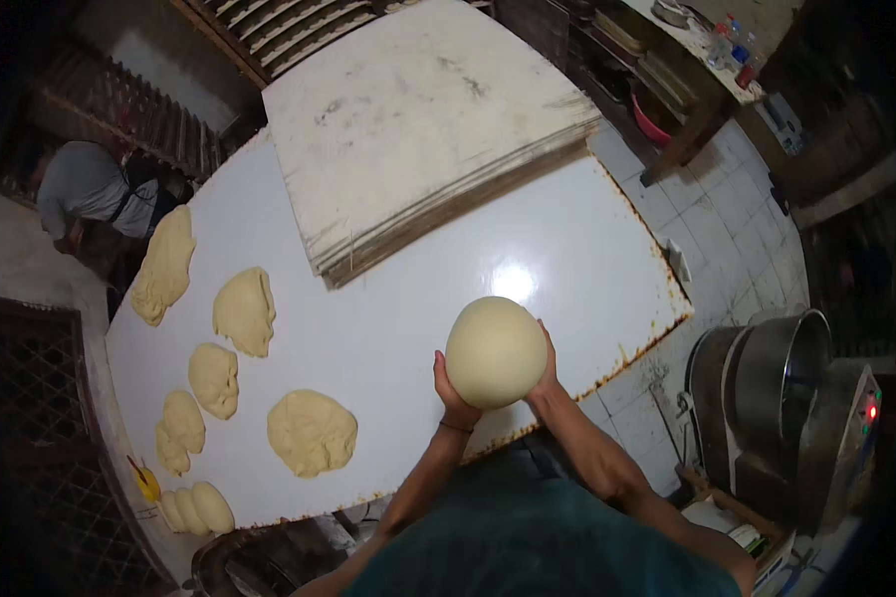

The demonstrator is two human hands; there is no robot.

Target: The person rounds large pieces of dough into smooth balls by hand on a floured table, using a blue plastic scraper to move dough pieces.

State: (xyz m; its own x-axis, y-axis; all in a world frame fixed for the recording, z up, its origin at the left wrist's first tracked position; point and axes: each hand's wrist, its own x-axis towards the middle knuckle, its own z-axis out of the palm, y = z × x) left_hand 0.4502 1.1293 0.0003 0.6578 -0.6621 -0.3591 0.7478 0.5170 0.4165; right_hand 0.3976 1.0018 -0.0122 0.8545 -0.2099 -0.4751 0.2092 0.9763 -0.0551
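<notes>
A big, smooth, round ball of dough (496, 352) is held between my two hands over the front right part of the white table (408, 298). My left hand (454, 393) cups its left side, and my right hand (545, 370) is against its right side, partly hidden behind it. To the left on the table lies a rough, flattened dough lump (312, 433). Beyond it, more lumps of dough are spread along the left side, such as a folded piece (245, 311) and a long piece (164, 265).
A stack of pale boards (428, 119) covers the table's far part. Smooth dough rolls (197, 508) and a yellow object (146, 482) sit at the near left corner. A metal mixer bowl (782, 373) stands right. A person in grey (95, 184) bends at the far left.
</notes>
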